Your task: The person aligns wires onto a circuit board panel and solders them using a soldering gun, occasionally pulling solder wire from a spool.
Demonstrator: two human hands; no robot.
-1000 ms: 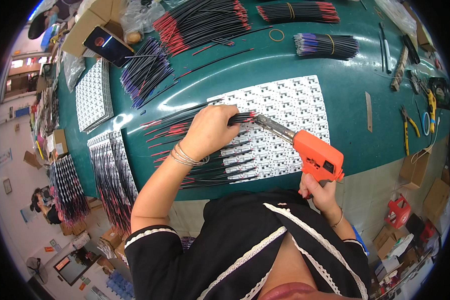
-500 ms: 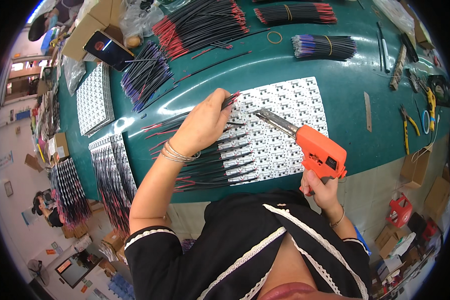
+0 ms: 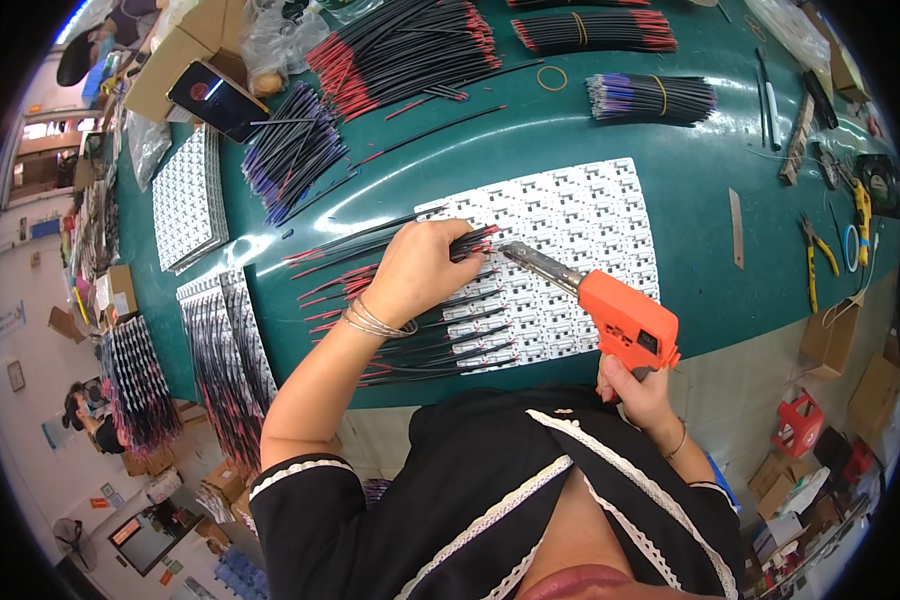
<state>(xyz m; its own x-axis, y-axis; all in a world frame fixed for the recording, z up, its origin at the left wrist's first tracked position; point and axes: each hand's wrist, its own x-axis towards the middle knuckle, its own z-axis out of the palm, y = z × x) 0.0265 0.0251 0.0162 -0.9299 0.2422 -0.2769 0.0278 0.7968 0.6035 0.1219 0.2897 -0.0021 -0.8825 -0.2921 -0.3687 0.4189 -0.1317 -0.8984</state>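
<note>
My left hand (image 3: pixel 425 265) is closed around several black wires (image 3: pixel 478 238) with red ends, over the left part of a white circuit board panel (image 3: pixel 595 235). More black wires lie side by side from the panel's left edge, reaching out to the left. My right hand (image 3: pixel 638 392) grips the handle of an orange soldering gun (image 3: pixel 627 312). Its metal tip points left, close to the wire ends by my left fingers; whether it touches them I cannot tell.
Beyond lie a loose heap of red-ended wires (image 3: pixel 405 55), a purple-ended heap (image 3: pixel 292 150) and banded bundles (image 3: pixel 652 97). To the left are stacked panels (image 3: pixel 190 200), a wired panel (image 3: pixel 228 345) and a phone (image 3: pixel 218 100). Pliers (image 3: pixel 815 255) and a steel ruler (image 3: pixel 736 228) lie right.
My left hand has come nearer to me and slightly right along the panel. The soldering gun has shifted a little left and nearer, its tip following. The panel has slid slightly.
</note>
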